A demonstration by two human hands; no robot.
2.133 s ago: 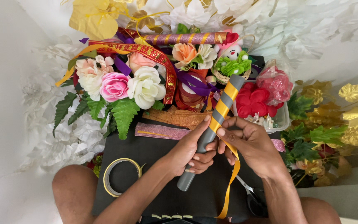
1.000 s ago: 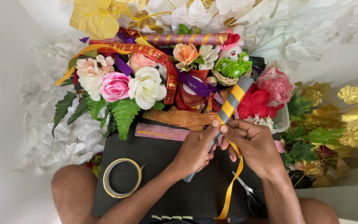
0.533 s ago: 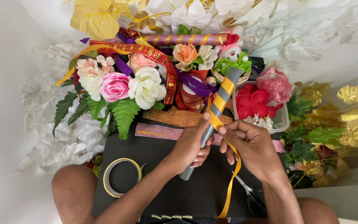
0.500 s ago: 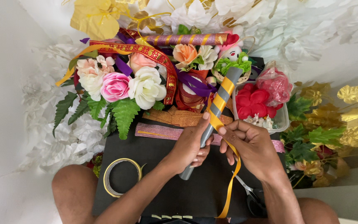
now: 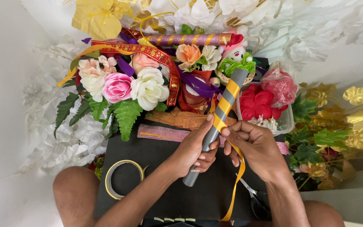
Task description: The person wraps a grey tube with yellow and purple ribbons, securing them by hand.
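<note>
Matt grey tube (image 5: pixel 215 126); glossy yellow satin ribbon (image 5: pixel 236 185).

Both forearms (image 5: pixel 148 191) bare, no sleeves, no rings/watch; knees (image 5: pixel 74 195) bare too.

Home craft corner, worked on the floor: bare knees (image 5: pixel 75 194) show either side of a black board (image 5: pixel 156 155) laid across the lap, under both hands. Just beyond the hands, heaped artificial flowers (image 5: pixel 118 86), ribbons (image 5: pixel 150 52) and a clear plastic box (image 5: pixel 283 122) of red blooms. White fabric leaves (image 5: pixel 55 147) left of the hands, gold leaves (image 5: pixel 358 96) to the right. Tape roll (image 5: pixel 124 178) near the left forearm, scissors (image 5: pixel 255 201) by the right wrist. Plain white wall behind.
</note>
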